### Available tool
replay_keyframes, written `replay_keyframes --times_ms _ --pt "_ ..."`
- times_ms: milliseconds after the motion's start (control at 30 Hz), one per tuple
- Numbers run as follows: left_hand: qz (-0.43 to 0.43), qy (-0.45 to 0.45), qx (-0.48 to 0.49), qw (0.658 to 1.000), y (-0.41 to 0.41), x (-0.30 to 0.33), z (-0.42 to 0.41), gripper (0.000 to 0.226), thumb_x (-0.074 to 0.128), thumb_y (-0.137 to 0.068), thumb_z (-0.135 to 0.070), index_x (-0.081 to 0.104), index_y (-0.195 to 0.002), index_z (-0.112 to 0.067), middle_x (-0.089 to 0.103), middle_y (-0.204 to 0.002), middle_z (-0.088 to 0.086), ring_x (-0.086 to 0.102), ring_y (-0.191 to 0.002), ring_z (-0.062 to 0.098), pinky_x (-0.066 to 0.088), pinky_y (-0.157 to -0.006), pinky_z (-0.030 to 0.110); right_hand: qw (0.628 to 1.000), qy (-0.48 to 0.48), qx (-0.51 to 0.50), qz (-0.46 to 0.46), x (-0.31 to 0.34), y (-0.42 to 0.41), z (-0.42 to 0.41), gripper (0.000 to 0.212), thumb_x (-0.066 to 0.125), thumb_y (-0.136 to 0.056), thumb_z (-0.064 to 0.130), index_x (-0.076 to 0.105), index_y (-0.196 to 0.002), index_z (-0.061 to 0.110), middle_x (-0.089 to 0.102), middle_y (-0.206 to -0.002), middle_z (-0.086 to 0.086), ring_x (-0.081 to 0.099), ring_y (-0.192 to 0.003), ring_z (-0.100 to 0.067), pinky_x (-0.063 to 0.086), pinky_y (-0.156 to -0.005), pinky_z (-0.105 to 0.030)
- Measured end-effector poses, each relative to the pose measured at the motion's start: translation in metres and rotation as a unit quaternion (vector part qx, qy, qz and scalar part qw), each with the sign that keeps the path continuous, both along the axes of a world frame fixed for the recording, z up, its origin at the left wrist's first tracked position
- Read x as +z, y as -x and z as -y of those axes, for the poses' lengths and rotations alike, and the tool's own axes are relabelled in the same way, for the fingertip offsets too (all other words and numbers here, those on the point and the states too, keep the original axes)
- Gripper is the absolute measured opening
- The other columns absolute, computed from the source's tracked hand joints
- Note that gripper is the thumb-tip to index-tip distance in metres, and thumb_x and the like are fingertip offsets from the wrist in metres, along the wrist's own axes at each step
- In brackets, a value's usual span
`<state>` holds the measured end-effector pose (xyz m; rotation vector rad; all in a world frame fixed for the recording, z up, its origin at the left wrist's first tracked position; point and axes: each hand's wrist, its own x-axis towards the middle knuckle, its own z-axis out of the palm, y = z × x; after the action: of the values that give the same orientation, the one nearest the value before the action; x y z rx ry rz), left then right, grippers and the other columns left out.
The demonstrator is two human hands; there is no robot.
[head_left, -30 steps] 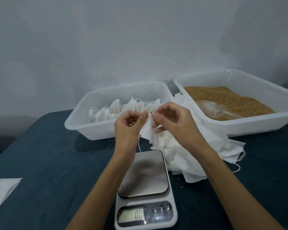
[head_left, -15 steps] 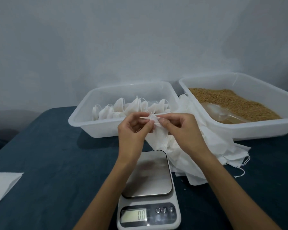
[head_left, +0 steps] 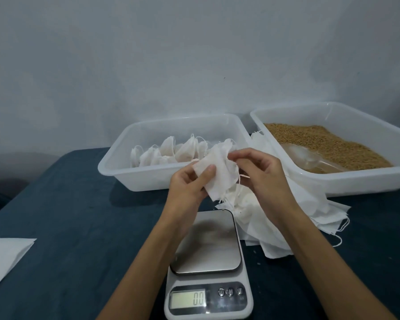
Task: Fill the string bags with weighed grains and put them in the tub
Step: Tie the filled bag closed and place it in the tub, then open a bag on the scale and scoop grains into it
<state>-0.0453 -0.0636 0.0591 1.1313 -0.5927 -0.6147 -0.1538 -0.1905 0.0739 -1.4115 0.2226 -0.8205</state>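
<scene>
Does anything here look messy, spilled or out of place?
Nothing spilled. The pile of empty bags sprawls untidily, one corner lapping the scale. The clear scoop lies half-buried in the grain.

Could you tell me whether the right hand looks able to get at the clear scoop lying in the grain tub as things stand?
Probably yes, once freed: the right hand is pinching the empty bag, but the scoop lies uncovered in the open grain tub just to its right, with nothing between them.

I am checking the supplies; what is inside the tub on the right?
The right tub holds brown grains and a clear scoop lying partly buried in them. What lies under the grains is hidden.
</scene>
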Motion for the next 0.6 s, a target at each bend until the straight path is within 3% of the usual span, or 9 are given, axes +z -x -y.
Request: replay_keyframes --times_ms 167,300,433,500,600 --pt "0.120 -0.024 0.113 0.986 -0.004 -0.004 0.001 0.014 0.073 -0.095 -0.010 0.075 -0.104 0.000 0.074 -0.102 0.026 0.070 -0.087 0.019 0.057 -0.077 0.029 0.988 0.128 -0.076 -0.040 -0.006 -0.004 -0.002 0.012 0.075 -0.089 0.034 0.079 -0.088 0.024 0.072 -0.099 0.009 0.069 -0.088 -0.011 0.054 -0.076 -0.022" --pt "0.050 -0.014 0.154 0.987 -0.004 -0.002 0.001 0.015 0.075 -0.094 -0.017 0.077 -0.107 -0.009 0.081 -0.098 0.004 0.074 -0.088 0.010 0.058 -0.073 0.021 0.973 0.162 -0.157 -0.042 -0.007 -0.004 0.002 0.010 0.074 -0.091 0.024 0.075 -0.082 0.022 0.064 -0.097 0.007 0.060 -0.073 -0.011 0.048 -0.070 -0.021" --pt "0.041 -0.013 0.154 0.987 -0.005 -0.002 0.000 0.017 0.076 -0.093 -0.016 0.076 -0.109 -0.010 0.081 -0.099 0.002 0.075 -0.090 0.013 0.060 -0.075 0.024 0.982 0.143 -0.119 -0.038 -0.005 -0.004 -0.003 0.025 0.065 -0.097 0.038 0.074 -0.081 0.021 0.068 -0.079 0.019 0.058 -0.064 -0.008 0.046 -0.064 -0.021" --pt "0.059 -0.011 0.138 0.989 -0.003 -0.002 0.000 0.013 0.076 -0.093 -0.014 0.077 -0.106 -0.013 0.081 -0.100 0.003 0.076 -0.092 0.017 0.062 -0.079 0.029 0.979 0.158 -0.112 -0.055 -0.008 -0.005 -0.005 0.020 0.072 -0.090 0.041 0.075 -0.084 0.022 0.071 -0.090 0.015 0.060 -0.069 -0.012 0.049 -0.066 -0.021" --pt "0.085 -0.007 0.127 0.988 -0.001 -0.002 0.000 0.011 0.075 -0.094 -0.012 0.077 -0.105 -0.012 0.081 -0.098 0.002 0.077 -0.089 0.015 0.061 -0.073 0.025 0.966 0.201 -0.130 -0.103 -0.013 -0.007 -0.001 0.009 0.079 -0.086 0.034 0.076 -0.085 0.025 0.069 -0.097 0.012 0.058 -0.071 -0.010 0.047 -0.068 -0.018"
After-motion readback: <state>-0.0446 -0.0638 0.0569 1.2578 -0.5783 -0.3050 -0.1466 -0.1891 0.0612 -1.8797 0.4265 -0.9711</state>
